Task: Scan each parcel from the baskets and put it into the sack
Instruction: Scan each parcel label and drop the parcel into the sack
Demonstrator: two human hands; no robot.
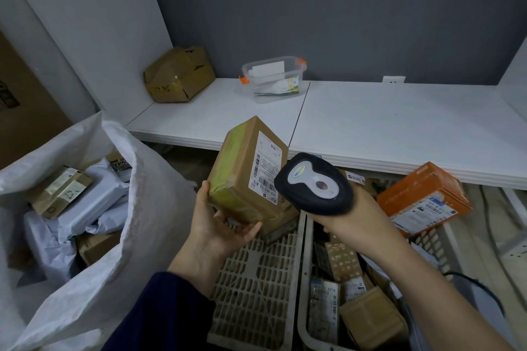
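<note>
Sack [137, 208]: white, open, far left; parcels inside.
Baskets [256, 293]: slatted, near centre and right; right one holding parcels.
Parcel [242, 171]: brown box, label facing scanner, raised above left basket.
Scanner [313, 184]: black, just right of parcel.
Left hand [219, 225]: fingers clamped under parcel.
Right hand [353, 219]: fingers wrapped round scanner grip.

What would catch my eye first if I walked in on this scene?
Centre frame, a left hand holds up a brown parcel while the right hand aims a black scanner at its label. To the left gapes a white sack already holding parcels; an orange box sits at right.
</note>
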